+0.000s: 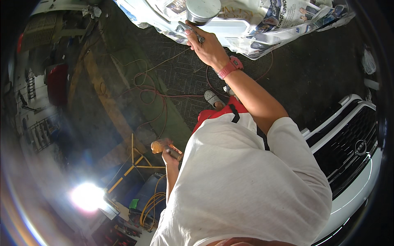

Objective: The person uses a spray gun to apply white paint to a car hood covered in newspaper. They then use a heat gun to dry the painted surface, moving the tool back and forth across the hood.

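My right hand (208,48) is closed round a metal spray gun (182,28) with a round paint cup (203,8) on top. The gun is close to a white car body panel (236,28) at the top of the view, masked with newspaper (283,24). Low at my left side, my left hand (170,159) is closed round the handle of an orange-brown tool with a rounded end (159,146). I cannot make out its exact kind.
Red and yellow hoses (164,96) loop over the floor, which has a dark grating (180,61). A bright work lamp (88,197) shines at lower left by a yellow stand (132,166). A white car front with a black grille (344,147) is at right.
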`<state>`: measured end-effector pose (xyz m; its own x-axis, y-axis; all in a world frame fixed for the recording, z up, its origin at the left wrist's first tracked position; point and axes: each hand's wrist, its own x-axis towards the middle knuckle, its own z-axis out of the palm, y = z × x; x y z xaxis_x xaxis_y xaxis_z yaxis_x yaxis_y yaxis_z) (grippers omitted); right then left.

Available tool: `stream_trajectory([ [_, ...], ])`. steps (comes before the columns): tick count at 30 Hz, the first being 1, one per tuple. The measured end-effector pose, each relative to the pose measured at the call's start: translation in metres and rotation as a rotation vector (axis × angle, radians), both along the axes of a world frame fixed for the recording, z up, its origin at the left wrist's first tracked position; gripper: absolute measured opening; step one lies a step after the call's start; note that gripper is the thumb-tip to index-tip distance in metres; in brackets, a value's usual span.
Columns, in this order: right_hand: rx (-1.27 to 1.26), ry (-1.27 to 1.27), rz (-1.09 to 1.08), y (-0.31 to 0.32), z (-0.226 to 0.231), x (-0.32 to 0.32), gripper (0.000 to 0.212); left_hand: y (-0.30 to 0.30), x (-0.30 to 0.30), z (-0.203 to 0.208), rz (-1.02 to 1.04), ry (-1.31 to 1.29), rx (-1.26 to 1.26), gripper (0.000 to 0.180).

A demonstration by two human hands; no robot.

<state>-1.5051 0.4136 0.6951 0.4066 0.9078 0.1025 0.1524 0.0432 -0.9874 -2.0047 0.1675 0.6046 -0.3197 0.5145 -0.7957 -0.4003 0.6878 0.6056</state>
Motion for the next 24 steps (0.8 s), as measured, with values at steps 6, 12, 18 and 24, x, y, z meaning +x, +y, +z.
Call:
stream_trajectory([
  [6, 0.009, -0.082, -0.025, -0.003, 0.002, -0.001, 0.061, -0.043, -0.016, -0.007, -0.011, 0.061, -0.016, 0.023],
  [12, -0.081, -0.171, 0.01, -0.003, 0.003, -0.005, 0.058, -0.075, -0.051, -0.037, -0.26, 0.207, 0.02, 0.023],
  [18, -0.096, -0.17, 0.043, -0.006, 0.015, -0.008, 0.06, -0.071, -0.054, -0.053, -0.202, 0.076, 0.048, 0.021],
  [24, -0.053, -0.193, -0.014, -0.001, 0.017, -0.012, 0.061, -0.037, -0.032, -0.037, -0.035, -0.088, -0.055, 0.02],
])
